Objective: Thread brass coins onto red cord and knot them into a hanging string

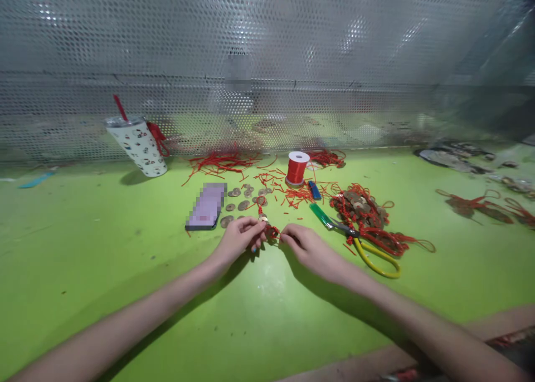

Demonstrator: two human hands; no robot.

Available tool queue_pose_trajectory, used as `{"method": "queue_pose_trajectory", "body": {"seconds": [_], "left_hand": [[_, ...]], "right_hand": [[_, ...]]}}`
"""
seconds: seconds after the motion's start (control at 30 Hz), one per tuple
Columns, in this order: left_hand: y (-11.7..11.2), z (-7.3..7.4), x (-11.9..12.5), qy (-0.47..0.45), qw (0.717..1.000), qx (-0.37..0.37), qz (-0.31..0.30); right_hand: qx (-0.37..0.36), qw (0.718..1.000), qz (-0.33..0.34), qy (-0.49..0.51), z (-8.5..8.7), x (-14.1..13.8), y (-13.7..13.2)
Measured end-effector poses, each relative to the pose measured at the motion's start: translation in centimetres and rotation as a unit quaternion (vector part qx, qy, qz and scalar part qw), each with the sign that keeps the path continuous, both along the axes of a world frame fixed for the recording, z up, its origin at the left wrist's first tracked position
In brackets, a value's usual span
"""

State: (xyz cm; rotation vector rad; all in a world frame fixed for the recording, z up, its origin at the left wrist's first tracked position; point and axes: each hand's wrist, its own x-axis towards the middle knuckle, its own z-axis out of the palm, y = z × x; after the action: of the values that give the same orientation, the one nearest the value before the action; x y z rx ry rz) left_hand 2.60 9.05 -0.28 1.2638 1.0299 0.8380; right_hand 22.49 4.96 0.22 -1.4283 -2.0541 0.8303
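Left hand (242,234): thumb and fingertips closed together on the charm (263,219), other fingers curled beneath; blue polish visible on a nail.
Right hand (305,245): thumb and forefinger pinched at the charm's red cord end (279,237), remaining fingers folded in.
Charm: between the two hands, near the middle of the table (159,293); coin and red knotwork, its loop pointing away from the person.
Coins (243,205): loose, flat on the table, just beyond the left hand.
Phone (208,206): lying left of the coins, its screen pixelated.
Scissors (355,234): right of the right hand, yellow handles toward the person, a green strip at the blade end.
Pile (359,206): finished-looking coin charms with red loops, heaped against the scissors.
Clippings (271,180): short red pieces, scattered between coins and spool.
Spool (297,169): upright, wound with red cord, white on top.
Blue object (315,190): small, just beside the spool.
Cord bundle (223,162): loose red lengths near the mesh screen (267,114).
Cup (140,148): far left, patterned white, with red straw (120,108).
Outlying charms (480,206): far right, well apart from the hands.
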Motion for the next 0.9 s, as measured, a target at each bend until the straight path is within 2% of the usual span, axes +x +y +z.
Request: {"method": "queue_pose_trajectory", "body": {"seconds": [0.13, 0.27, 0.47, 0.7, 0.9], "left_hand": [[-0.3, 0.3, 0.2, -0.008, 1.000, -0.011, -0.021], [-0.4, 0.3, 0.4, -0.001, 1.000, -0.012, -0.027], [-0.1, -0.1, 0.2, -0.025, 0.999, -0.043, 0.021], [-0.1, 0.3, 0.1, -0.091, 0.986, -0.123, 0.071], [-0.5, 0.9, 0.0, -0.101, 0.986, -0.131, 0.030]], "right_hand": [[0.005, 1.000, -0.018, -0.017, -0.1, -0.3, -0.3], [0.013, 1.000, -0.007, -0.007, -0.3, -0.5, -0.3], [-0.003, 0.999, 0.001, 0.054, -0.4, -0.3, 0.2], [-0.108, 0.976, -0.005, 0.189, 0.1, -0.1, 0.7], [-0.237, 0.919, 0.023, 0.314, -0.4, -0.3, 1.1]]}}
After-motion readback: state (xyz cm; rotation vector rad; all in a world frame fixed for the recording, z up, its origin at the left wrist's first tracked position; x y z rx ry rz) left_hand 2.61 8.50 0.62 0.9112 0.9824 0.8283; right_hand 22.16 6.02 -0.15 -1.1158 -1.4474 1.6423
